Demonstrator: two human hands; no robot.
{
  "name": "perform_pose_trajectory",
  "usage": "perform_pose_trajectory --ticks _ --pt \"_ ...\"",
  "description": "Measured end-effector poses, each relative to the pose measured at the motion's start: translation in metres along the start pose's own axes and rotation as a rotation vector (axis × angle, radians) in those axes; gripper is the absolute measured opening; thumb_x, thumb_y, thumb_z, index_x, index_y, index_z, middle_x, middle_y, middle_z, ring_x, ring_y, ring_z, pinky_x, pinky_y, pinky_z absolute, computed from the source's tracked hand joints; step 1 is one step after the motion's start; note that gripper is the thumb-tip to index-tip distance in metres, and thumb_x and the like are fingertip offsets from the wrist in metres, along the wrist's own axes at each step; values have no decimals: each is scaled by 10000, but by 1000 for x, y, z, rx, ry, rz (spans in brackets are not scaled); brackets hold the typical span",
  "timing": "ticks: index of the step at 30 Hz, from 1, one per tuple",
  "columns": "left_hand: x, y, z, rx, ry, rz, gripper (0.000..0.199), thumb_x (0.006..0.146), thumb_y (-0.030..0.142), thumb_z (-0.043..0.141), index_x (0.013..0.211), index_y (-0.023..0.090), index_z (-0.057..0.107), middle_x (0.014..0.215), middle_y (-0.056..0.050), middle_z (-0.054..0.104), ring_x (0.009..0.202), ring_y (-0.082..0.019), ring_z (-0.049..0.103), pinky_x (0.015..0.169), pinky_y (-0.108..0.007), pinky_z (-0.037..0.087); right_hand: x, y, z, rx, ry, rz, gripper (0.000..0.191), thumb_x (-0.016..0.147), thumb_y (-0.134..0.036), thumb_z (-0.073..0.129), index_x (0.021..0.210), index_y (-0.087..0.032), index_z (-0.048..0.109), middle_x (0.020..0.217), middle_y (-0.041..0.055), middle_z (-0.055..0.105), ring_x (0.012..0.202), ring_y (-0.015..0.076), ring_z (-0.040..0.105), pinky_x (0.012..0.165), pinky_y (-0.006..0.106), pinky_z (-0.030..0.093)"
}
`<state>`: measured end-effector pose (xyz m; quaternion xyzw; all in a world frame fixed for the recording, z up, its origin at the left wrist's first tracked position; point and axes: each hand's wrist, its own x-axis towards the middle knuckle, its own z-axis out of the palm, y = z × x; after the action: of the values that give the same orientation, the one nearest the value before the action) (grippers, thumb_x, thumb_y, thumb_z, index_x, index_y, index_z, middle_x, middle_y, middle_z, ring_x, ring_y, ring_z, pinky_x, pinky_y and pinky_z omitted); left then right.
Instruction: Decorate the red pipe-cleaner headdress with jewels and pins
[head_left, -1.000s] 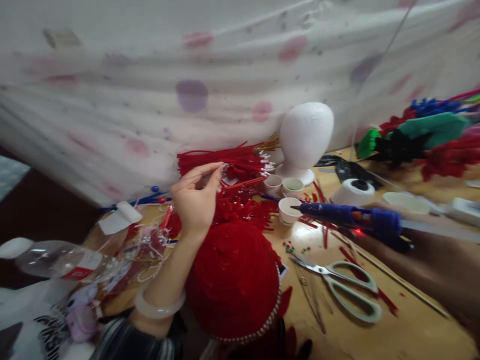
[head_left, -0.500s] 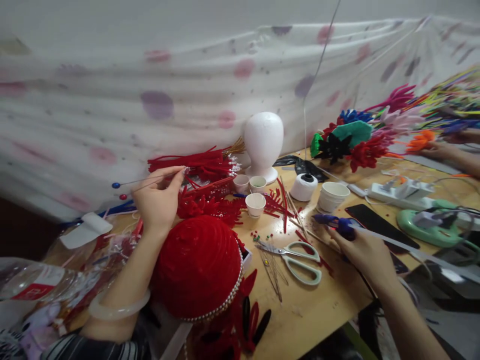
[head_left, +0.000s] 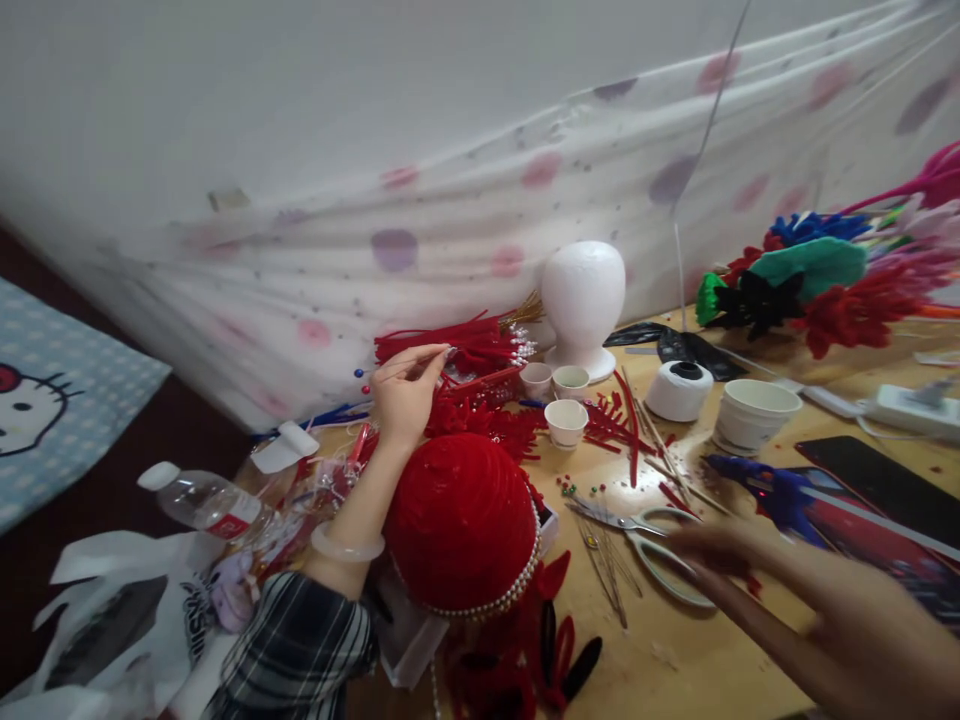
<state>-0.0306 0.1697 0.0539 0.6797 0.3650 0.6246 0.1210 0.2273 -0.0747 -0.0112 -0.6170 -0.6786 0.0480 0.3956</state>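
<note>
My left hand (head_left: pixel 409 390) is raised over the back left of the table, thumb and fingertips pinched on two bead-tipped wires. Their blue bead (head_left: pixel 359 373) and red bead (head_left: pixel 365 390) stick out left of the hand; the wires are mostly hidden. Below the wrist is a dome of wound red chenille (head_left: pixel 461 520) edged with pearls. My right hand (head_left: pixel 787 590), smeared by motion, is empty with fingers stretched out. Its fingertips overlap the handles of the scissors (head_left: pixel 637 520). A blue glue gun (head_left: pixel 780 495) with a white glue stick lies on the table beyond that hand.
A white foam head (head_left: pixel 583 295), small paper cups (head_left: pixel 566 425), a thread cone (head_left: pixel 679 390) and stacked cups (head_left: pixel 756 415) stand behind. Red chenille stems (head_left: pixel 450 345) lie at the back. Chenille flowers (head_left: pixel 817 270) are at right, a plastic bottle (head_left: pixel 217 505) at left.
My right hand has let go of the glue gun and moved nearer, toward the scissors. My left hand keeps its pinch on the bead-tipped wires. The view has swung to the left.
</note>
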Motion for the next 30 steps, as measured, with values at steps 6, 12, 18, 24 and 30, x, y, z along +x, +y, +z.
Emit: perform_pose_trajectory --ticks 6,12,18,24,30 --pt "-2 7 -1 -44 -26 44 103 793 256 716 842 185 774 770 -18 773 488 -82 595 495 -199 488 153 -64 79 208 -136 -295 211 845 -177 692 1051 -130 697 1089 143 710 1018 267 643 899 419 493" --pt "-5 11 -5 -9 -45 87 78 811 223 715 851 207 780 802 -9 779 586 -104 662 569 -208 531 207 -65 131 306 -248 -452 154 801 -215 768 943 -162 738 1067 105 710 1064 253 600 998 448 382" --pt "1 34 -39 74 -65 120 70 809 195 726 838 228 781 792 10 776 662 -114 688 653 -227 559 222 -66 123 413 -369 -471 37 811 -166 717 842 -157 736 968 65 712 962 216 609 962 401 390" --pt "-9 62 -87 260 -416 91 162 781 128 766 791 290 772 772 89 771 704 -79 710 675 -143 546 230 -68 118 508 -486 -446 65 817 -130 669 836 -154 726 879 32 708 841 173 634 799 303 459" --pt "-26 36 -76 306 -518 52 224 802 50 721 833 269 757 828 94 775 756 -62 716 757 -115 541 229 -67 124 587 -524 -348 112 800 -112 636 858 -158 721 872 18 728 822 167 636 747 279 451"
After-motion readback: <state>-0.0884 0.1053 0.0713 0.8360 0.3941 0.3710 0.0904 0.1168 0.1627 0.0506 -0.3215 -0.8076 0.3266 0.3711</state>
